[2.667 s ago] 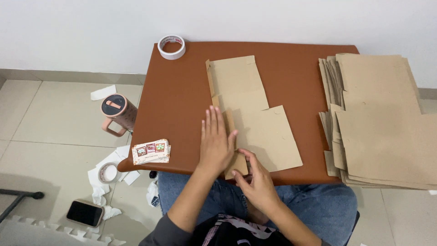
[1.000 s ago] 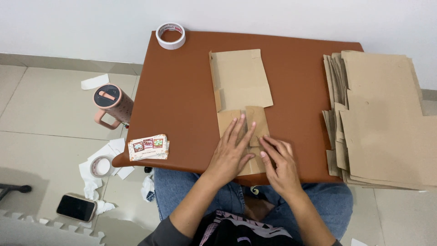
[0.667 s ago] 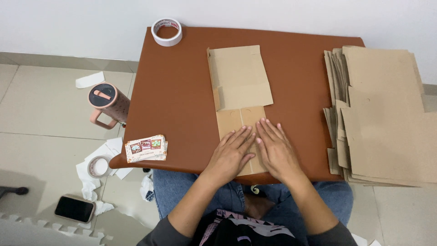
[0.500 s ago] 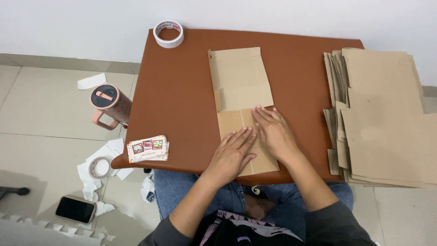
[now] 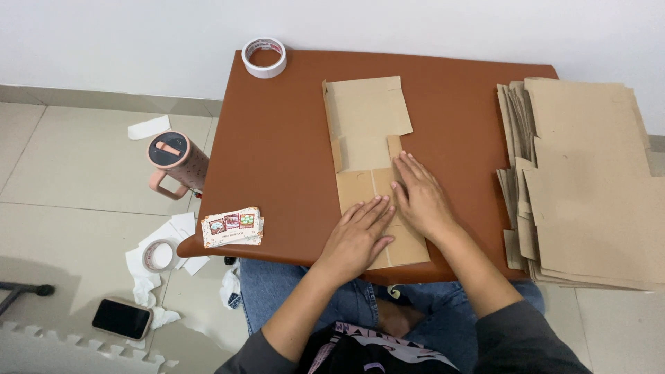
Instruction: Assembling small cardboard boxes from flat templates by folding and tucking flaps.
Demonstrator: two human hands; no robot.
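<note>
A flat brown cardboard box blank (image 5: 367, 118) lies on the reddish-brown table (image 5: 277, 152), its near flaps folded inward. My left hand (image 5: 358, 235) presses flat on the lower folded flap, fingers spread. My right hand (image 5: 421, 196) lies flat beside it on the right flap, fingers pointing away from me. Neither hand grips anything.
A stack of brown cardboard blanks (image 5: 589, 173) covers the table's right side. A roll of white tape (image 5: 264, 57) sits at the far left corner, a small pack of stickers (image 5: 233, 227) at the near left edge. On the floor: a pink tumbler (image 5: 174, 162), paper scraps, another tape roll (image 5: 158, 255), a phone (image 5: 122, 318).
The wide flap that lay out to the right has been folded inward. Both hands moved onto the folded part, and the right hand has slid farther up the cardboard.
</note>
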